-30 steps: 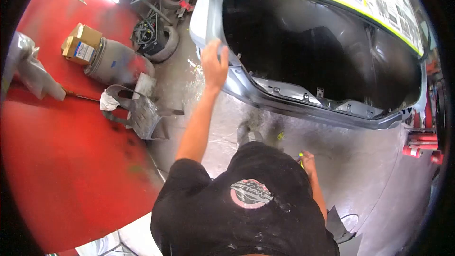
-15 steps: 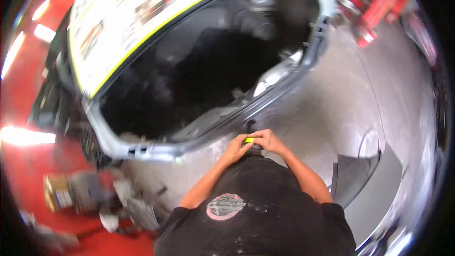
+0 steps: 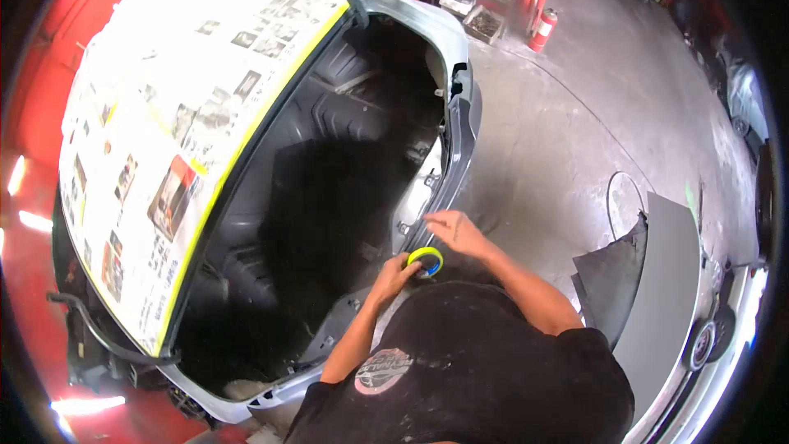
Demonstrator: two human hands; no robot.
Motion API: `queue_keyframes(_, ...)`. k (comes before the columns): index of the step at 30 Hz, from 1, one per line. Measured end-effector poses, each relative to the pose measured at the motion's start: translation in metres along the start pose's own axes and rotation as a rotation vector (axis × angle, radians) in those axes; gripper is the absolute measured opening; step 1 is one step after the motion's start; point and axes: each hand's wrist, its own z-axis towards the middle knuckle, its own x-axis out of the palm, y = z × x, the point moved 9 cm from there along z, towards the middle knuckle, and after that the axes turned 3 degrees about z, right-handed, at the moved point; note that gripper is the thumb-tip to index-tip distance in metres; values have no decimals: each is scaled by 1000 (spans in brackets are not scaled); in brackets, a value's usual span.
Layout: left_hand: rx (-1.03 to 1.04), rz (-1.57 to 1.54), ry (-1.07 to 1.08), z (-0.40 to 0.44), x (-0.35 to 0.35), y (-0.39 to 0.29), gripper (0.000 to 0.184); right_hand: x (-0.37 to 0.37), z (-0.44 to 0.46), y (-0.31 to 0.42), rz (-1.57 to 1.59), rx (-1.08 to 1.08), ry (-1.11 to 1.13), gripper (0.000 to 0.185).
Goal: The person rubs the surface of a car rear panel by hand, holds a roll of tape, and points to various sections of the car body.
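Note:
My left hand holds a roll of yellow-green tape in front of my body, gripping its left side. Just above and to the right of the roll is my right hand, its fingers drawn together and pointing left; whether anything lies between the fingertips is too small to tell. Beyond both hands is the grey car body with its dark open compartment. Printed paper edged with yellow-green tape covers the panel beside the opening.
At the right, a grey panel and a dark sheet stand near a white car. A red fire extinguisher and a box are on the floor at the top.
The view has turned right along the car. My hands came together at the tape, then moved slightly apart, with the roll staying in my left hand.

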Motion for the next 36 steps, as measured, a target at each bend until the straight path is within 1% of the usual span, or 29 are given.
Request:
queue_keyframes(1,-6,32,-6,5,-2,14,41,-23,11,21,-9,-76,-94,42)
queue_keyframes(3,-73,29,-4,11,-6,32,42,-70,40,56,-92,-194,-208,42)
queue_keyframes(4,-110,26,-6,12,-7,39,42,-94,51,85,-85,-200,-239,45)
queue_keyframes(5,-133,9,-27,12,-9,41,43,-118,67,106,-195,-311,-315,48)
queue_keyframes(7,-179,-22,-74,14,-13,40,44,-164,100,143,-318,-440,-420,52)
queue_keyframes(10,-363,55,-87,26,-10,49,42,-222,163,173,-467,-563,-469,57)
queue_keyframes(11,-344,11,-131,32,-10,37,39,-239,188,177,-497,-596,-464,58)
queue_keyframes(12,-392,-18,-161,41,-9,35,38,-255,215,180,-527,-631,-463,59)
queue_keyframes(14,-498,-74,-211,51,0,32,38,-279,267,173,-524,-635,-403,63)
queue_keyframes(15,-525,-89,-235,58,4,19,38,-288,289,169,-522,-632,-370,65)
queue_keyframes(18,-591,-106,-278,82,9,-31,38,-303,358,147,-479,-441,-164,76)
queue_keyframes(19,-608,-101,-272,90,9,-45,38,-302,376,145,-527,-462,-136,83)
queue_keyframes(20,-627,-99,-267,97,10,-55,37,-304,390,139,-501,-434,-80,84)
queue_keyframes(22,-624,-134,-295,105,13,-51,36,-310,408,144,-453,-378,35,85)
queue_keyframes(23,-620,-149,-306,107,14,-47,35,-311,420,140,-444,-375,42,85)
queue_keyframes(26,-685,-203,-347,118,8,-74,36,-313,456,131,-417,-368,37,87)
queue_keyframes(29,-679,-95,-326,136,-4,-116,36,-312,490,120,-400,-352,17,91)
queue_keyframes(32,-810,63,-299,132,0,-88,37,-314,518,113,-381,-297,34,94)
queue_keyframes(35,-755,52,-388,135,4,-80,38,-318,543,103,-325,-228,63,96)
queue_keyframes(36,-730,-18,-400,137,9,-82,38,-319,552,97,-309,-205,49,97)
